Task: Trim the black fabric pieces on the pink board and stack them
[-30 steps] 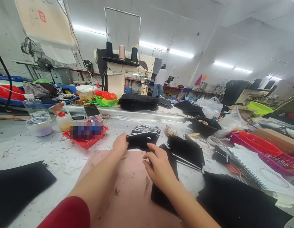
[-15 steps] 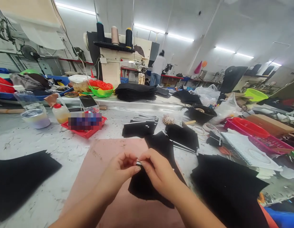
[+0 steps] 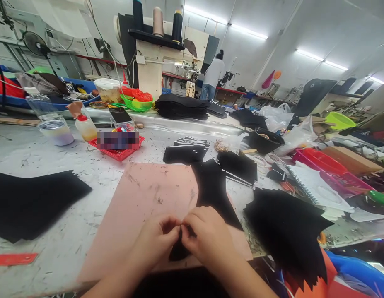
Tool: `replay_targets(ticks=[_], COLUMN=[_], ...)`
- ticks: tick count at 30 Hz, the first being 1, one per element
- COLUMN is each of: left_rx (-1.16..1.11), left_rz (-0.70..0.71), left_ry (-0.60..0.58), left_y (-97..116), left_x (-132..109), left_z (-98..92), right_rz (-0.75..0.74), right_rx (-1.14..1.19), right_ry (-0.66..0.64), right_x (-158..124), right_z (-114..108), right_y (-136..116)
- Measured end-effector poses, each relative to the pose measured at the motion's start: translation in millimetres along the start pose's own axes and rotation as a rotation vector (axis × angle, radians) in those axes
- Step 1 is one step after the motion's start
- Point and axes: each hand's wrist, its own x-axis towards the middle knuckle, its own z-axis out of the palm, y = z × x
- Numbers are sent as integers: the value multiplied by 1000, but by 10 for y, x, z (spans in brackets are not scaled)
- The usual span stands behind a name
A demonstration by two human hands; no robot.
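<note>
Over the lower part of the pink board point(image 3: 148, 198), my left hand point(image 3: 157, 238) and my right hand point(image 3: 207, 236) meet with closed, pinching fingers. Their fingertips touch or nearly touch; whatever is pinched between them is too small and covered to make out. A cut black sheet piece point(image 3: 212, 186) lies on the board's right side and runs under my right hand. Black material point(image 3: 178, 250) also shows just below the fingertips; I cannot tell whether it belongs to that same piece.
Small black pieces with white edges point(image 3: 185, 152) lie beyond the board, with another such pile point(image 3: 237, 165) beside them. Larger black stacks lie left point(image 3: 33, 203) and right point(image 3: 281, 219). A red basket point(image 3: 119, 155), glue bottle point(image 3: 85, 127) and spiral notebook point(image 3: 319, 188) surround the work area.
The view has tilted down and shifted. Both hands have moved nearer the board's front edge, fingers still pinched together. The small white-edged bit seen between the fingertips is now hidden.
</note>
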Motion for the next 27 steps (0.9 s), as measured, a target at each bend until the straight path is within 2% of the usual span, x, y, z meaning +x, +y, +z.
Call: replay_targets(ticks=[3,5,7,9,12,14,15,16,18,20,21,22,23,25,27], left_rx=[6,-20,-63,-106,-114,-87,-58,6,262,616,781,911,1010,1136,1170], left_rz=[-11,-38,-88,-148,-195,-189,-178,-156,-64,106,213,325,454,731,959], left_ry=[10,5,-16,-26,5,24,29,34,65,113,140,172,211,291,305], left_y=[-2,0,-7,-27,-74,-117,-145,-177,-256,-338,-372,-395,-407,-391,-342], left_x=[-5,-10,-8,8,56,91,106,118,129,123,114,104,93,65,26], left_z=[20,34,51,59,23,-48,-96,-149,-263,-361,-396,-421,-435,-432,-400], right_rz=[-49,24,204,485,847,961,1005,1042,1020,851,748,666,619,609,652], right_rx=[-75,47,318,689,1157,1203,1146,1057,842,641,557,482,413,262,128], right_ry=[99,114,85,85,242,339,325,254,-34,-345,-436,-465,-441,-296,-117], right_x=[-48,-68,-83,-109,-236,-407,-512,-621,-814,-919,-927,-905,-858,-713,-547], right_z=[53,72,68,33,-85,-210,-285,-365,-529,-660,-699,-714,-703,-605,-441], right_y=[-42,-27,23,104,294,451,525,588,662,664,649,635,628,659,757])
